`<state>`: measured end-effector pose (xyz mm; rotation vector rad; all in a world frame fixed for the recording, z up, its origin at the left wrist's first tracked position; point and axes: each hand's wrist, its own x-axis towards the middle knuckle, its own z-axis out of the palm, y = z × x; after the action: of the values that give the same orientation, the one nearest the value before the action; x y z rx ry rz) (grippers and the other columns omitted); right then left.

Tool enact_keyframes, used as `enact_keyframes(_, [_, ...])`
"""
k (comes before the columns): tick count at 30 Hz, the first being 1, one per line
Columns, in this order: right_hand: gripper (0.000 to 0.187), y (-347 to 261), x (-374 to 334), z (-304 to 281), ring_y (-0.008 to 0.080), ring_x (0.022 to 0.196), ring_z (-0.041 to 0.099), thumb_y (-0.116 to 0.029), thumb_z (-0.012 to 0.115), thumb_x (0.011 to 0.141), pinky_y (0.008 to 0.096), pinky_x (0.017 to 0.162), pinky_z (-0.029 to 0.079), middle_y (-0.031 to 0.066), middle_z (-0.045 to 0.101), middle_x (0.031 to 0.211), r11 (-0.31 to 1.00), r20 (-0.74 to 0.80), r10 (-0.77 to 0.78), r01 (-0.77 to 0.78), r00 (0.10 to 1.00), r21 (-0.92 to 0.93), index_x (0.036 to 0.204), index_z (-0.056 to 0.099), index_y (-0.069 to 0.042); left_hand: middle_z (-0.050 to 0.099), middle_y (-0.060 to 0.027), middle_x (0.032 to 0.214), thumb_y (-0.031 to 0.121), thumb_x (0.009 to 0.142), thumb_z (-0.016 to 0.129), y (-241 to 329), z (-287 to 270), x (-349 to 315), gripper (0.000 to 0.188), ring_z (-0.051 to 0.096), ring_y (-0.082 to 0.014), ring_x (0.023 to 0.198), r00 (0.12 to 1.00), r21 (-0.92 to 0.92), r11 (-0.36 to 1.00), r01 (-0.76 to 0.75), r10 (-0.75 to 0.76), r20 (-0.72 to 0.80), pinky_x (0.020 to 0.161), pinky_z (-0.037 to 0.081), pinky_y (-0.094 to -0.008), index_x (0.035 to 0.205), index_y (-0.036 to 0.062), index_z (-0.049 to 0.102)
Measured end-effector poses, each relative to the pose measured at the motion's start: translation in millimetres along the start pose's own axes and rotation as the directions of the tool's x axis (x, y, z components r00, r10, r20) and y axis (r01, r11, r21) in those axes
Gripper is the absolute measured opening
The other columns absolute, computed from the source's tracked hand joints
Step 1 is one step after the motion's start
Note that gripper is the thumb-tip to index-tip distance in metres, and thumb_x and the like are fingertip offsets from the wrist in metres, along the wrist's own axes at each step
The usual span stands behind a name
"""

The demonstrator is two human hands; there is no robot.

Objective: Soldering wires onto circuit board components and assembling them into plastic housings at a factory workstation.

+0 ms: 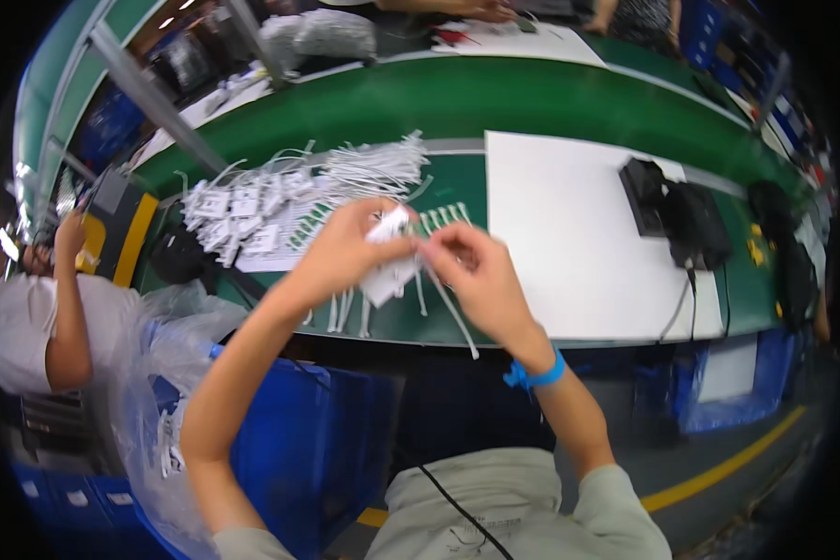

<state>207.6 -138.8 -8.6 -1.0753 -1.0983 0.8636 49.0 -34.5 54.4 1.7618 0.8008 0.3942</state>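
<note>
Above the green table's near edge, my left hand [341, 247] is closed on a flat white rectangular part [387, 282]. My right hand [481, 280] meets it at the upper right, thumb and fingertips pinched together; what they pinch is too small and blurred to name. A white cable [453, 315] hangs from close to those fingertips. Beyond my hands, small green circuit boards [445, 217] lie in a row. To the left sits a pile of white box-shaped parts [238, 207] with cables, beside a bundle of white cables [378, 168].
A large white sheet [560, 233] covers the right of the table [457, 173], with a black device [691, 224] and its cords on it. Blue bins [299, 448] stand below the edge. Another person [56, 322] works at the left; more hands show across the far bench.
</note>
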Motion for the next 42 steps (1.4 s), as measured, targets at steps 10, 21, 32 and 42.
enact_keyframes(10, [0.024,33,-21,-103,0.004,0.073,0.056,-0.019,0.066,0.097,0.0192,0.062,0.043,0.0029,0.065,0.082,0.995,-0.504,-0.05,0.002,0.862,-0.096,0.094,0.066,0.005,0.056,-0.0023,0.056,0.047,0.07,0.086,4,104,131,0.054,0.05,-0.0091,0.051,0.989,0.35,0.936,-0.022,-0.032,0.147,0.046,0.04,-0.0271,0.062,-0.003,0.067])
enact_keyframes(21, [0.024,49,-49,-163,0.0226,0.069,0.062,-0.021,0.07,0.089,0.034,0.066,0.05,0.0146,0.07,0.084,0.732,-0.401,0.012,-0.281,0.916,-0.62,0.094,0.071,0.003,0.071,-0.0205,0.08,0.033,0.071,0.084,-55,186,128,0.044,0.07,-0.0268,0.073,0.991,0.206,0.976,-0.066,0.089,-0.103,0.068,0.055,-0.0354,0.09,-0.006,0.072])
enact_keyframes(32, [0.019,55,-52,-164,0.0292,0.084,0.063,-0.016,0.074,0.084,0.039,0.075,0.05,0.0136,0.064,0.089,0.604,-0.392,-0.059,-0.279,0.918,-0.746,0.09,0.071,0.001,0.061,-0.0237,0.1,0.028,0.074,0.083,-51,204,111,0.044,0.06,-0.0369,0.097,0.916,0.581,0.805,-0.119,0.315,-0.249,0.081,0.052,-0.0437,0.094,-0.0084,0.067])
enact_keyframes(42, [0.02,34,-75,-147,0.0307,0.081,0.064,-0.014,0.074,0.082,0.0409,0.074,0.051,0.0134,0.065,0.085,0.542,-0.336,0.032,-0.298,0.941,-0.785,0.096,0.069,0.0,0.063,-0.0238,0.103,0.033,0.077,0.079,-48,204,108,0.049,0.06,-0.0364,0.099,0.949,0.625,0.78,-0.038,0.224,-0.223,0.086,0.049,-0.0469,0.1,-0.0079,0.065])
